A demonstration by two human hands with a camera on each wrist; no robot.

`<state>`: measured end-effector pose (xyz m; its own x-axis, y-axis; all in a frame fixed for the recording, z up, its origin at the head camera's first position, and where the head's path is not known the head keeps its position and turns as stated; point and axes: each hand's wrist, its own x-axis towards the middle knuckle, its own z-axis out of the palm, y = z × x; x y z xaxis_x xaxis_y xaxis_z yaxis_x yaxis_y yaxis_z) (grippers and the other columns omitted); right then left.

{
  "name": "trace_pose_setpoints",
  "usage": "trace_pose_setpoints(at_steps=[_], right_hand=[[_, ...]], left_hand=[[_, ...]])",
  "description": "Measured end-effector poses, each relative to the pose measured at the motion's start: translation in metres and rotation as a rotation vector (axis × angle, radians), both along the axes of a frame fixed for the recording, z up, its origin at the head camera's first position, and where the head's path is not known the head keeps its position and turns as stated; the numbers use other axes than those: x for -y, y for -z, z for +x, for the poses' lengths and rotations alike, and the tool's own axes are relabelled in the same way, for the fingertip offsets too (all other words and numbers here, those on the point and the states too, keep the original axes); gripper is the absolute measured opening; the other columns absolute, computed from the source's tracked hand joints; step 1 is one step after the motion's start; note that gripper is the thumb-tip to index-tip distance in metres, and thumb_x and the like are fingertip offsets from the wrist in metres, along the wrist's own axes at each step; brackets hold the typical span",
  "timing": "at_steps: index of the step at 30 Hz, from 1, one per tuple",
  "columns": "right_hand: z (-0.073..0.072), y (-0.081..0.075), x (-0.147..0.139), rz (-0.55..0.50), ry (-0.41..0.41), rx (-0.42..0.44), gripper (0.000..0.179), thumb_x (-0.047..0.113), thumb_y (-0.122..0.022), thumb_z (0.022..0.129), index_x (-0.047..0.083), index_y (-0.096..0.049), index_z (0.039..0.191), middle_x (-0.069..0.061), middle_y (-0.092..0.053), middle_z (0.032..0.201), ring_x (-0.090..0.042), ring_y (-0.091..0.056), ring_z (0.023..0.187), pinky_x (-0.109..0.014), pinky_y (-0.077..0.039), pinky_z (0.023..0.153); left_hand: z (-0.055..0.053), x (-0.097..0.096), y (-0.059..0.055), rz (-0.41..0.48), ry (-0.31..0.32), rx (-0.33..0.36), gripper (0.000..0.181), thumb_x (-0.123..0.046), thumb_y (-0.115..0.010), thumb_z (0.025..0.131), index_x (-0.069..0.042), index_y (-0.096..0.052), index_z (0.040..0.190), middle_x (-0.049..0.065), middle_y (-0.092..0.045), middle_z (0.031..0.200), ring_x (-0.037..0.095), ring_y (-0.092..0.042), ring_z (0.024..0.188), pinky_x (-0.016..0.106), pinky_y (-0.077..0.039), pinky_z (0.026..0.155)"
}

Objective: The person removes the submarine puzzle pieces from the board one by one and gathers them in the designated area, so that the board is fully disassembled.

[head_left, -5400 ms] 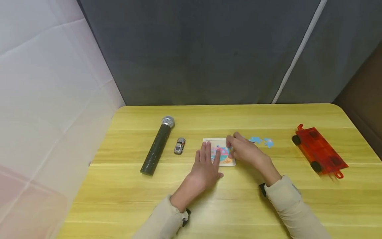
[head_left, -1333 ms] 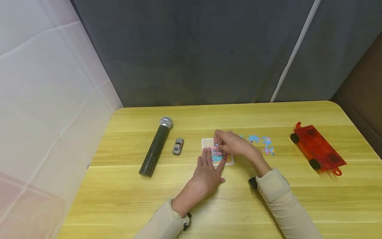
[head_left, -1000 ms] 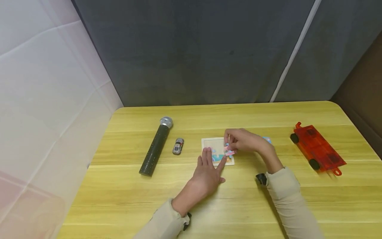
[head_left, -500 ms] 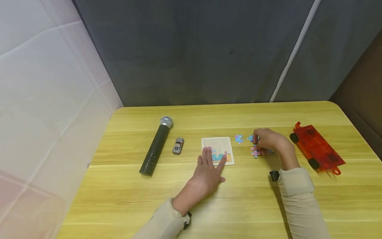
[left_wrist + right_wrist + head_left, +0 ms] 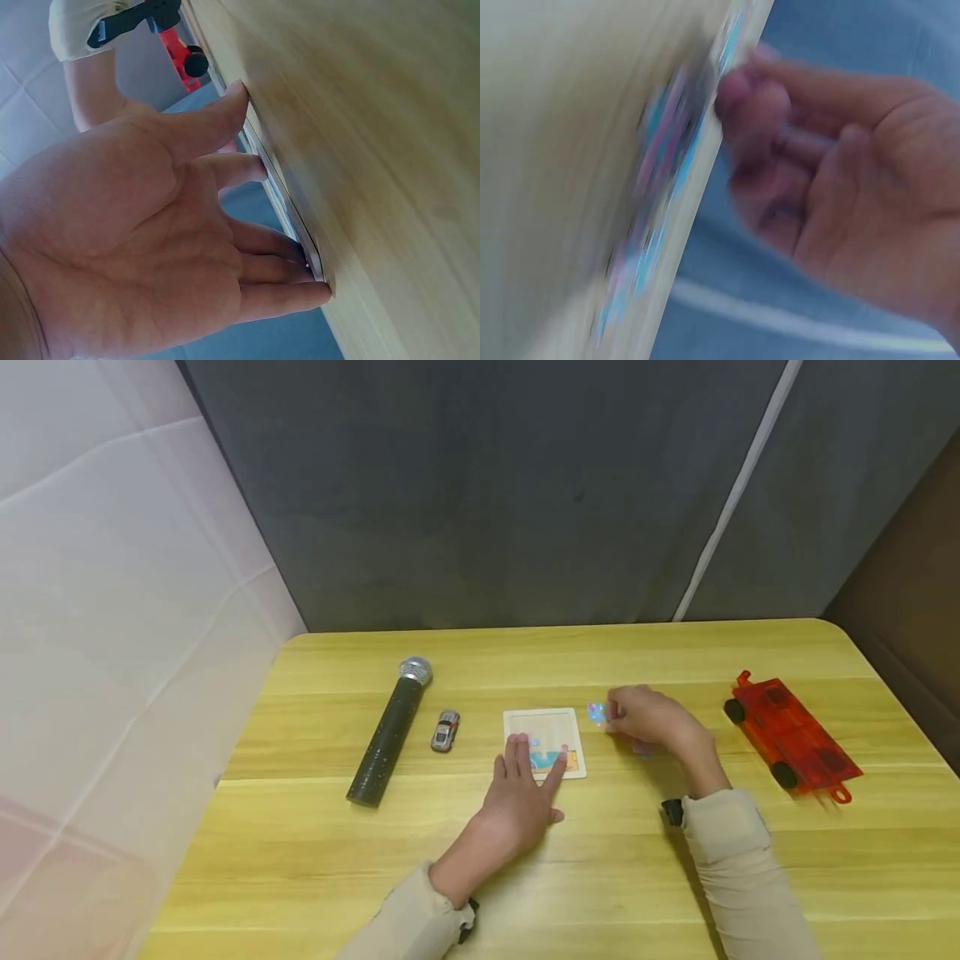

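A square puzzle tray (image 5: 555,725) lies mid-table, its upper part bare and a teal-and-orange strip of pieces (image 5: 549,761) along its near side. My left hand (image 5: 517,810) rests on it with fingers spread; the left wrist view shows its fingertips along the tray's edge (image 5: 304,232). To the right lies a blue puzzle piece (image 5: 597,713), with the bent fingers of my right hand (image 5: 660,720) at its right edge. A pink piece (image 5: 642,748) shows partly beneath that hand. The right wrist view is blurred, so I cannot tell whether the fingers pinch anything.
A toy microphone (image 5: 390,735) and a small silver toy car (image 5: 446,731) lie left of the tray. At the right is a red toy wagon (image 5: 797,739) with black wheels. A dark partition (image 5: 487,493) rises behind the table.
My right hand lifted a pink puzzle piece from the tray, set it down to the right, then moved back left to the blue piece. My left hand stayed on the tray.
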<state>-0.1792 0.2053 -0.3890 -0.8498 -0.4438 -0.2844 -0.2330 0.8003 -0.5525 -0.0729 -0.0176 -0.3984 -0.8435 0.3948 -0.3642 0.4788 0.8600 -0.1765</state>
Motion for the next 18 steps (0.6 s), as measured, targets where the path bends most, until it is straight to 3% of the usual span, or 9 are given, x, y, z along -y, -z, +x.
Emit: trace_pose_setpoints(at_steps=[2, 4, 7, 18], right_hand=[[0.002, 0.002, 0.020, -0.083, -0.090, -0.060, 0.007, 0.004, -0.065, 0.109, -0.001, -0.070, 0.112, -0.012, -0.072, 0.087, -0.015, -0.062, 0.067, -0.033, -0.053, 0.067], [0.004, 0.005, 0.040, -0.143, -0.173, -0.092, 0.018, 0.002, -0.063, 0.109, -0.004, -0.070, 0.125, -0.015, -0.074, 0.102, -0.017, -0.066, 0.077, -0.036, -0.058, 0.075], [0.008, 0.007, 0.063, -0.161, -0.241, -0.108, 0.030, 0.000, -0.062, 0.109, -0.005, -0.069, 0.137, -0.017, -0.073, 0.118, -0.020, -0.068, 0.091, -0.039, -0.060, 0.087], [0.017, 0.016, 0.085, -0.099, -0.180, -0.130, 0.019, -0.003, -0.062, 0.107, -0.001, -0.073, 0.122, -0.012, -0.067, 0.116, -0.022, -0.061, 0.096, -0.041, -0.058, 0.093]], left_hand=[[0.000, 0.000, 0.001, 0.003, -0.002, 0.002, 0.075, -0.059, -0.046, 0.113, -0.031, -0.022, 0.177, 0.033, -0.026, 0.176, 0.044, -0.025, 0.167, 0.045, -0.038, 0.131], [0.000, 0.000, 0.001, -0.003, 0.001, 0.002, 0.074, -0.060, -0.046, 0.113, -0.032, -0.022, 0.177, 0.032, -0.026, 0.176, 0.044, -0.025, 0.167, 0.045, -0.038, 0.131], [0.000, -0.001, 0.001, -0.016, 0.008, 0.005, 0.073, -0.060, -0.045, 0.113, -0.033, -0.023, 0.177, 0.031, -0.027, 0.176, 0.044, -0.025, 0.167, 0.046, -0.037, 0.131], [0.000, -0.003, 0.000, -0.077, -0.045, -0.021, 0.073, -0.067, -0.045, 0.110, -0.045, -0.020, 0.176, 0.035, -0.035, 0.170, 0.045, -0.032, 0.164, 0.052, -0.033, 0.133]])
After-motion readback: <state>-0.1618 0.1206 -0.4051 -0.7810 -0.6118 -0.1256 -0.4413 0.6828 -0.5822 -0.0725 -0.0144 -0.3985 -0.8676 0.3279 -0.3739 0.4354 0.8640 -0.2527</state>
